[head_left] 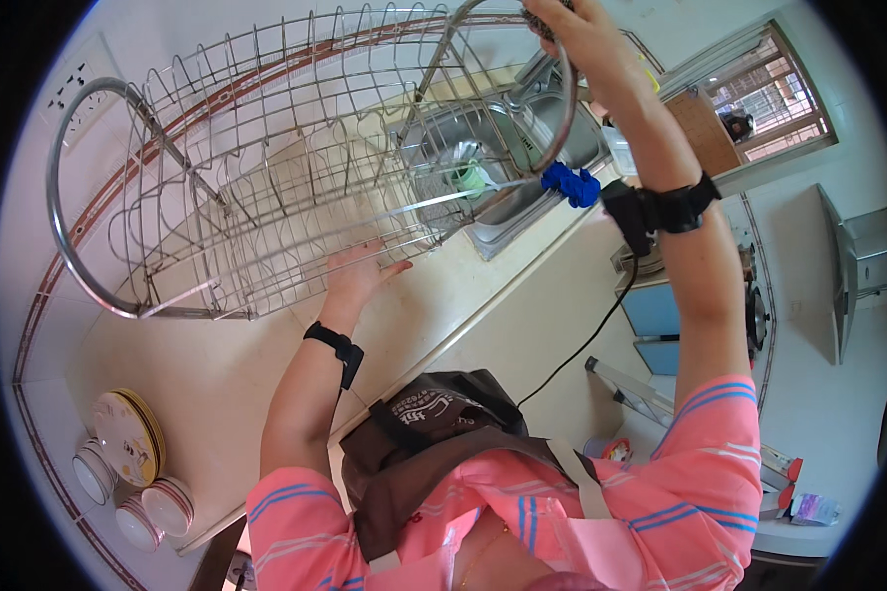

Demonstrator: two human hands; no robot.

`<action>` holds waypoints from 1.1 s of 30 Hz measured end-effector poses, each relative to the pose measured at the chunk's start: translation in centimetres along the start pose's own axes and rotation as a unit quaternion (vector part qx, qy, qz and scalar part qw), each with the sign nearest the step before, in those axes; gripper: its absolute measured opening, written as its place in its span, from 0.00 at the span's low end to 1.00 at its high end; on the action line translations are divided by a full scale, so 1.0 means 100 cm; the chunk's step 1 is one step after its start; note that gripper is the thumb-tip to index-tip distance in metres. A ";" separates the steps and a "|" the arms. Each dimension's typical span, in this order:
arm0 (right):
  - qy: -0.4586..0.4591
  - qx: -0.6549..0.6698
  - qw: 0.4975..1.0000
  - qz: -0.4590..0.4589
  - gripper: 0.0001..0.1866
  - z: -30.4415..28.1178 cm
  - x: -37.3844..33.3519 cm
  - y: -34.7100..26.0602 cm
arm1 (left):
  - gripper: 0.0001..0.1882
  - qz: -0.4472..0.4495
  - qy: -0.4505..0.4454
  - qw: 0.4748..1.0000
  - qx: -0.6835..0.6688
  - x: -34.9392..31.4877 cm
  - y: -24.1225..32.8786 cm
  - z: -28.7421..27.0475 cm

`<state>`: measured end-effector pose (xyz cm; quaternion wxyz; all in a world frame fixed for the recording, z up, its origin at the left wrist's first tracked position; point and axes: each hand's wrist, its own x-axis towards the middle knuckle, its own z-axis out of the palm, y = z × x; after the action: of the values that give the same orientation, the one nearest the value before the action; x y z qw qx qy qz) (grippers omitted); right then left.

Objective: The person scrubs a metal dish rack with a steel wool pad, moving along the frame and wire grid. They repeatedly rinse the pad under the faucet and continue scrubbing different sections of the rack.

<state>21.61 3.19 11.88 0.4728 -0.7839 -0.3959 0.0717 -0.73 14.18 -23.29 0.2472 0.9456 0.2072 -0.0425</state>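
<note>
A wire dish rack (296,158) with curved tube ends spans the upper left of the view, tilted above the counter. At its lower wire edge is my left hand (357,271), thumb stretched out and fingers partly hidden behind the wires; it appears to hold the rack there. High up by the right-hand tube, my right hand (586,44) grips a dark scrubber (539,27) that looks like steel wool, against the metal. The picture's top edge cuts off part of that hand.
Behind the rack is a steel sink (508,212) holding a light green item (473,177). A blue cloth (571,185) lies on the sink's front edge. Plates (128,438) and bowls (168,505) stand at the lower left. A cable (591,340) hangs from my right wrist strap.
</note>
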 end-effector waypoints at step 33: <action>0.134 -0.308 0.929 -0.154 0.16 0.031 -0.066 0.039 | 0.40 0.083 0.197 0.976 -0.043 0.013 -0.016 0.030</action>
<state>17.78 -0.14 5.39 0.2621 -0.8225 -0.4477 -0.2331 -0.09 14.47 -26.83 0.2445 0.9379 0.1745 0.1737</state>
